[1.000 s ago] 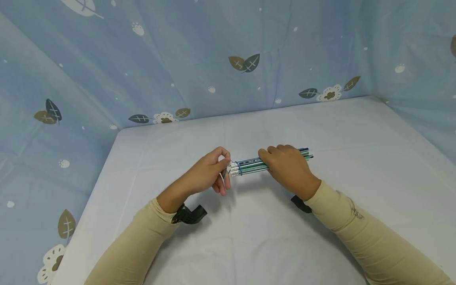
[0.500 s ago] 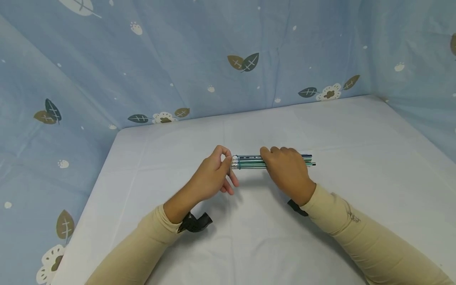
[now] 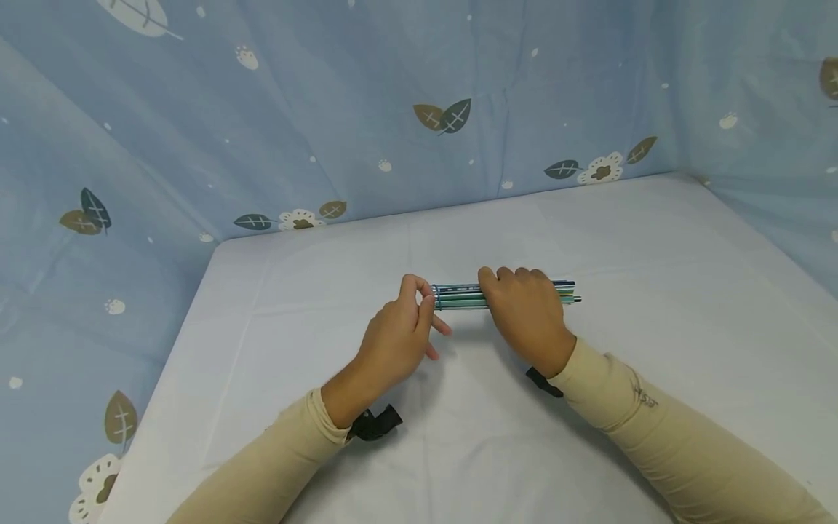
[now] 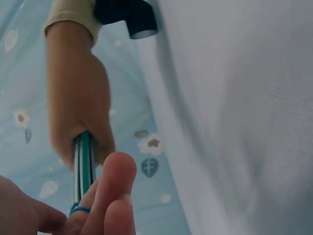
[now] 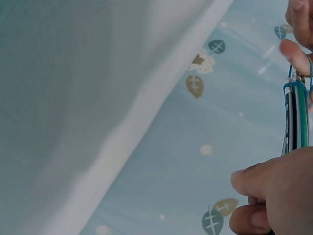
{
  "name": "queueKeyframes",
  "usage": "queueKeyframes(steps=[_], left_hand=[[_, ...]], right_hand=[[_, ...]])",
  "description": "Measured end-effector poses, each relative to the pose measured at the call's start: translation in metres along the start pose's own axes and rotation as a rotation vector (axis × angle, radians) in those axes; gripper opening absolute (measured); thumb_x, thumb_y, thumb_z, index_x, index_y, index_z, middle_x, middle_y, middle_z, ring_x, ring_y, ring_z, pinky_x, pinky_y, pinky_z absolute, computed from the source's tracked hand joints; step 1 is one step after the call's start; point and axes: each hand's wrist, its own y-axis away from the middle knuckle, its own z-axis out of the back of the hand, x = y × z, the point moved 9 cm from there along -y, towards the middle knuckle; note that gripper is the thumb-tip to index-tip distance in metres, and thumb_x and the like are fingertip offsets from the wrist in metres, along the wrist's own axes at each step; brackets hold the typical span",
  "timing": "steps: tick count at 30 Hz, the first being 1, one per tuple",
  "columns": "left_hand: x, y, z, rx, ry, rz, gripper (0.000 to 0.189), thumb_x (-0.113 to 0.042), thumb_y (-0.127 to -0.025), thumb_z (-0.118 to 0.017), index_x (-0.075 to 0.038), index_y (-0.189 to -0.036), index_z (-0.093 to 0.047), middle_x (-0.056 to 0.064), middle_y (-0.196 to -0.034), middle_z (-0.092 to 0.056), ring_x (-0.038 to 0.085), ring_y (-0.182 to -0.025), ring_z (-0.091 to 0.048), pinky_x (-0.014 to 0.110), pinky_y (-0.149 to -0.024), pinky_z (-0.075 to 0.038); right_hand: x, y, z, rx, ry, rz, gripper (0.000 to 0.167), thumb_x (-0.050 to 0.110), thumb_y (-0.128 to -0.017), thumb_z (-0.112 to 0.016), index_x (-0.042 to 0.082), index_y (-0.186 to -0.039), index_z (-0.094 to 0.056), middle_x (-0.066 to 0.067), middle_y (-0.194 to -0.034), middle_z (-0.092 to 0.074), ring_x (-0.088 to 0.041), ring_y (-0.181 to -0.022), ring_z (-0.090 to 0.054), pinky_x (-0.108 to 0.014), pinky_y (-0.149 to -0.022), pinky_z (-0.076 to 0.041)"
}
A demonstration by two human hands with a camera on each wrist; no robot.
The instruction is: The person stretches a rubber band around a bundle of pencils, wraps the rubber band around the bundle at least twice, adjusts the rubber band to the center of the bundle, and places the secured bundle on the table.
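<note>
Right hand: gripping slim green-and-navy striped pencils, above the white cloth-covered table.
Left hand: pinching a thin blue elastic loop at their end.
Loop: I'd stretch it evenly, pencils held firm.

Room over white cloth between sleeves, pencil bundle barring its far side; curtain beyond

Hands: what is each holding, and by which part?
The right hand grips the pencils roughly around their middle; the left hand holds a loop of the blue band at one end.
</note>
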Motion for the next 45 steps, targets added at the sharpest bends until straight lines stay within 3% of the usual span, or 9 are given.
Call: queueKeyframes(steps=[4, 9, 16, 20, 29, 36, 39, 42, 45], left_hand=[[-0.001, 0.0, -0.002, -0.027, 0.036, -0.03, 0.011, -0.028, -0.11, -0.036, -0.019, -0.115, -0.04, -0.008, -0.094, -0.078, 0.013, -0.055, -0.069, 0.03, -0.047, -0.042], [-0.003, 0.0, -0.006, -0.027, 0.174, -0.074, 0.009, -0.024, -0.109, -0.037, -0.018, -0.115, -0.038, -0.004, -0.108, -0.076, 0.019, -0.056, -0.071, 0.028, -0.046, -0.043], [0.004, -0.004, -0.007, -0.013, 0.454, -0.022, 0.009, -0.019, -0.108, -0.031, -0.013, -0.115, -0.029, 0.004, -0.112, -0.075, 0.036, -0.06, -0.071, 0.035, -0.049, -0.055], [0.009, -0.007, -0.006, -0.008, 0.545, -0.001, 0.016, -0.017, -0.107, -0.03, -0.013, -0.123, -0.026, 0.005, -0.116, -0.073, 0.036, -0.063, -0.072, 0.035, -0.049, -0.055], [0.014, -0.015, -0.014, 0.064, 0.641, -0.022, 0.032, -0.014, -0.106, -0.033, -0.016, -0.137, -0.042, 0.007, -0.131, -0.066, 0.023, -0.069, -0.074, 0.032, -0.051, -0.056], [0.012, -0.016, -0.016, 0.091, 0.719, -0.039, 0.039, -0.009, -0.101, -0.043, -0.012, -0.139, -0.035, 0.016, -0.125, -0.064, 0.017, -0.063, -0.071, 0.031, -0.055, -0.056], [0.009, -0.015, -0.013, 0.078, 0.773, -0.069, 0.041, -0.004, -0.099, -0.045, -0.008, -0.138, -0.033, 0.019, -0.116, -0.062, 0.016, -0.063, -0.068, 0.03, -0.066, -0.057], [0.006, -0.014, -0.008, 0.05, 0.796, -0.111, 0.039, -0.002, -0.096, -0.046, -0.004, -0.134, -0.037, 0.015, -0.11, -0.058, 0.014, -0.069, -0.063, 0.028, -0.079, -0.055], [0.005, -0.013, -0.006, 0.026, 0.782, -0.138, 0.035, -0.002, -0.095, -0.047, 0.0, -0.13, -0.041, 0.008, -0.112, -0.052, 0.013, -0.077, -0.058, 0.025, -0.084, -0.052]], right_hand=[[-0.002, -0.002, 0.0, 0.002, 0.008, -0.006, 0.022, -0.01, -0.084, -0.063, 0.006, -0.073, -0.053, -0.008, -0.056, -0.054, -0.019, -0.044, -0.043, -0.031, -0.043, -0.035], [-0.006, -0.003, 0.0, 0.026, -0.011, -0.034, 0.017, -0.003, -0.082, -0.071, 0.004, -0.08, -0.057, -0.011, -0.064, -0.064, -0.023, -0.047, -0.054, -0.033, -0.044, -0.044], [-0.011, -0.006, 0.004, 0.014, -0.028, -0.051, 0.019, -0.002, -0.08, -0.074, 0.004, -0.082, -0.057, -0.012, -0.066, -0.066, -0.025, -0.048, -0.056, -0.034, -0.043, -0.043], [-0.013, -0.007, 0.006, -0.006, -0.038, -0.063, 0.02, -0.002, -0.079, -0.075, 0.004, -0.081, -0.057, -0.012, -0.067, -0.066, -0.026, -0.048, -0.056, -0.034, -0.043, -0.041], [-0.016, -0.006, 0.007, -0.024, -0.076, -0.058, 0.021, -0.004, -0.08, -0.073, 0.005, -0.079, -0.055, -0.01, -0.065, -0.064, -0.023, -0.048, -0.053, -0.033, -0.044, -0.04], [-0.012, -0.006, 0.009, -0.051, -0.08, -0.029, 0.023, -0.005, -0.078, -0.076, 0.004, -0.08, -0.055, -0.011, -0.064, -0.063, -0.023, -0.049, -0.053, -0.033, -0.045, -0.041], [-0.009, -0.006, 0.011, -0.078, -0.076, -0.002, 0.022, -0.005, -0.08, -0.074, 0.005, -0.079, -0.054, -0.01, -0.062, -0.06, -0.021, -0.049, -0.049, -0.032, -0.045, -0.038], [-0.007, -0.006, 0.014, -0.1, -0.072, 0.012, 0.021, -0.004, -0.082, -0.072, 0.005, -0.078, -0.054, -0.01, -0.062, -0.058, -0.021, -0.05, -0.046, -0.032, -0.047, -0.037], [-0.007, -0.007, 0.015, -0.105, -0.072, 0.013, 0.021, -0.003, -0.082, -0.073, 0.006, -0.079, -0.054, -0.01, -0.063, -0.059, -0.022, -0.053, -0.048, -0.033, -0.05, -0.038]])
